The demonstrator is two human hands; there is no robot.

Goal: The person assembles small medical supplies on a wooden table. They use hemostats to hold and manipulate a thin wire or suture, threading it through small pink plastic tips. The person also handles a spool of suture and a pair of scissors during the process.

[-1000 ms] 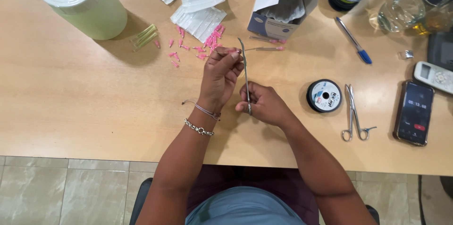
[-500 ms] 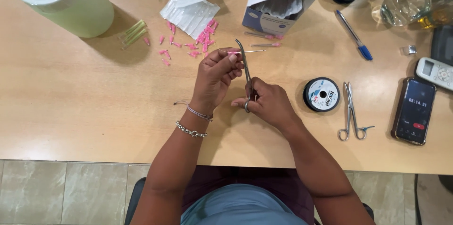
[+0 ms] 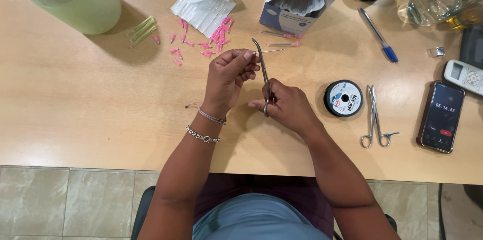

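Both forearms are extended forward over the table edge (image 3: 75, 157). The left hand (image 3: 229, 76) is raised farther from that edge, fingertips pinched together. The right hand (image 3: 287, 106) is held just beside it, nearer the edge, fingers curled closed.

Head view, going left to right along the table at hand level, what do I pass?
Left hand → metal forceps → right hand → black thread spool → scissors → phone.
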